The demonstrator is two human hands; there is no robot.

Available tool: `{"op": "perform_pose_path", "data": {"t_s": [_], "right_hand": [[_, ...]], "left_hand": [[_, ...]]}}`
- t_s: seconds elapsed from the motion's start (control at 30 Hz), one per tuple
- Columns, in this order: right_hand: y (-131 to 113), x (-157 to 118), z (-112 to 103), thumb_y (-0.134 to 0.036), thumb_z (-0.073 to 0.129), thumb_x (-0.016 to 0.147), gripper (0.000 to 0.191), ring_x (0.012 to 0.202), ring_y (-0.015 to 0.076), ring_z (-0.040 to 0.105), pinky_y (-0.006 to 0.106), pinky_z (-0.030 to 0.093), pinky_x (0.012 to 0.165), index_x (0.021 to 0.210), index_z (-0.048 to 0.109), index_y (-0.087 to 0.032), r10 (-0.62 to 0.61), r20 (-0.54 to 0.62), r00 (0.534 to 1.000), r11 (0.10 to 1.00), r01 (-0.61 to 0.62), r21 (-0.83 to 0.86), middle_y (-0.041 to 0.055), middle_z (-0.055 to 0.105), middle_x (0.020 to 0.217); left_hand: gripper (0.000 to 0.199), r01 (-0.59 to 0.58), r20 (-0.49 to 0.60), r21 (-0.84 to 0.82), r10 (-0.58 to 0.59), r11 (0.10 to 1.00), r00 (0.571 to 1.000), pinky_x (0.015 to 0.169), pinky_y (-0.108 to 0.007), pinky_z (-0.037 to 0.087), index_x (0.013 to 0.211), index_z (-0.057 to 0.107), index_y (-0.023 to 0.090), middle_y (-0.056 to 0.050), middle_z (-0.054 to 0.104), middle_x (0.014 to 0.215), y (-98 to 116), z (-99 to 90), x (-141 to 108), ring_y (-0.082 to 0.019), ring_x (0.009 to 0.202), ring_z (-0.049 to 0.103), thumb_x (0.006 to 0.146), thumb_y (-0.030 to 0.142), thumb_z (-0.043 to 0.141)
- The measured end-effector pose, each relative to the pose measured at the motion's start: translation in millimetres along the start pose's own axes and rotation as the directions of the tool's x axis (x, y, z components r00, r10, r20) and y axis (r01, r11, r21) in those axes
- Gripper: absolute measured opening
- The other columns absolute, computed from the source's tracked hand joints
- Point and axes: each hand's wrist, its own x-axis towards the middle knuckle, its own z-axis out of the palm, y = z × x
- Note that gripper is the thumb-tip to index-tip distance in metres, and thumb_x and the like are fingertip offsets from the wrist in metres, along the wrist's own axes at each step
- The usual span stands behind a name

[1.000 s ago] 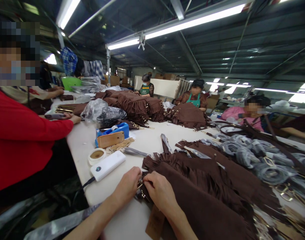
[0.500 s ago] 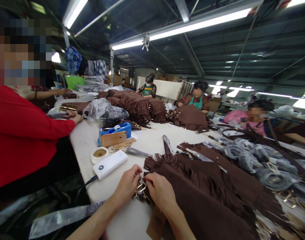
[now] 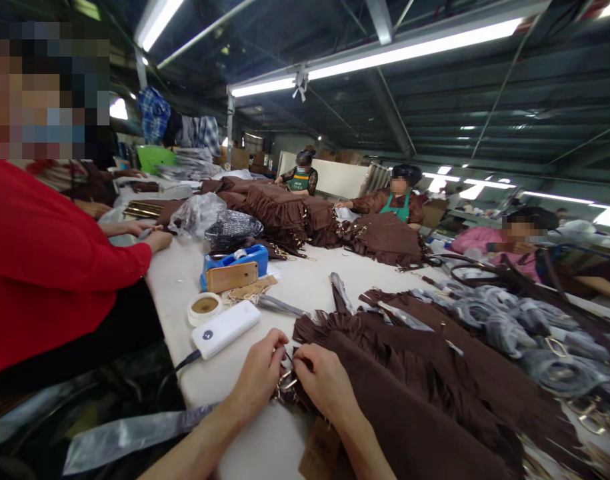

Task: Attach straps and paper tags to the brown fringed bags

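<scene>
In the head view, my left hand [image 3: 263, 365] and my right hand [image 3: 325, 381] meet at the near corner of a brown fringed bag [image 3: 385, 387] lying on the table. Both thumbs and forefingers are pinched together. A thin dark piece shows between the fingertips, too small to name. Just below them is a gold buckle [image 3: 287, 382] with other gold metal parts around it. A brown cardboard tag [image 3: 319, 448] lies below my right wrist. The fringe spreads out beyond my right hand.
Left of my hands are a white power bank [image 3: 227, 329], a round tub [image 3: 205, 307], a phone [image 3: 232, 277] and a blue tape dispenser [image 3: 261, 255]. Wrapped straps [image 3: 515, 327] lie to the right. A co-worker in red [image 3: 55, 267] stands left; others work across the table.
The view has shifted slightly, and my hands keep nearly the same pinch by the buckle. Across the table, a co-worker in a green apron has reached an arm out to the left.
</scene>
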Motion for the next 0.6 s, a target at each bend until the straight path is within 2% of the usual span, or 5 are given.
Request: {"op": "perform_pose_path", "data": {"t_s": [0.13, 0.23, 0.3, 0.43, 0.6], "right_hand": [[1.7, 0.3, 3.8, -0.013, 0.05, 0.082, 0.021, 0.075, 0.0181, 0.063, 0.025, 0.039, 0.067, 0.075, 0.068, -0.022, -0.032, -0.001, 0.999, 0.999, 0.032, 0.009, 0.0025, 0.069, 0.078], [0.9, 1.2, 4.7, -0.011, 0.05, 0.081, 0.019, 0.074, 0.0169, 0.062, 0.024, 0.041, 0.068, 0.081, 0.066, -0.022, -0.046, -0.091, 0.995, 0.995, 0.053, 0.083, 0.0014, 0.066, 0.079], [-0.2, 1.7, 4.7, -0.011, 0.05, 0.079, 0.017, 0.072, 0.0164, 0.06, 0.024, 0.041, 0.067, 0.078, 0.064, -0.021, -0.056, -0.125, 0.991, 0.991, 0.071, 0.114, 0.0009, 0.064, 0.076], [-2.2, 0.9, 5.9, -0.01, 0.051, 0.08, 0.019, 0.07, 0.0158, 0.059, 0.025, 0.04, 0.067, 0.071, 0.065, -0.02, -0.086, -0.045, 0.995, 0.995, 0.088, 0.038, 0.0016, 0.062, 0.075], [-2.7, -0.2, 8.5, -0.011, 0.052, 0.083, 0.022, 0.071, 0.0161, 0.06, 0.026, 0.039, 0.068, 0.069, 0.067, -0.019, -0.05, 0.003, 0.999, 0.998, 0.05, 0.031, 0.0025, 0.062, 0.073]], "left_hand": [[0.009, -0.007, 0.001, -0.008, 0.007, 1.0, 1.0, 0.056, -0.025, 0.045, 0.088, 0.049, 0.023, 0.003, 0.056, 0.072, 0.0, 0.0, 0.7, -0.014, 0.057, 0.058, 0.086, 0.026, 0.041], [0.009, -0.005, -0.003, -0.006, 0.005, 1.0, 1.0, 0.057, -0.025, 0.045, 0.089, 0.049, 0.022, 0.003, 0.056, 0.071, 1.1, -0.8, 0.9, -0.014, 0.056, 0.057, 0.087, 0.026, 0.04], [0.009, -0.002, -0.009, -0.007, 0.002, 1.0, 1.0, 0.057, -0.025, 0.045, 0.09, 0.048, 0.022, 0.003, 0.056, 0.071, 1.0, -1.3, 0.8, -0.015, 0.056, 0.057, 0.087, 0.026, 0.04], [0.009, -0.014, -0.005, -0.011, 0.014, 1.0, 1.0, 0.058, -0.025, 0.045, 0.09, 0.048, 0.023, 0.003, 0.055, 0.071, -0.4, -1.0, 0.0, -0.015, 0.059, 0.057, 0.087, 0.025, 0.04], [0.009, -0.037, -0.008, 0.031, 0.038, 0.999, 0.999, 0.061, -0.025, 0.043, 0.089, 0.049, 0.023, 0.003, 0.056, 0.071, 1.4, -1.4, -0.6, -0.015, 0.061, 0.056, 0.086, 0.022, 0.04]]}}
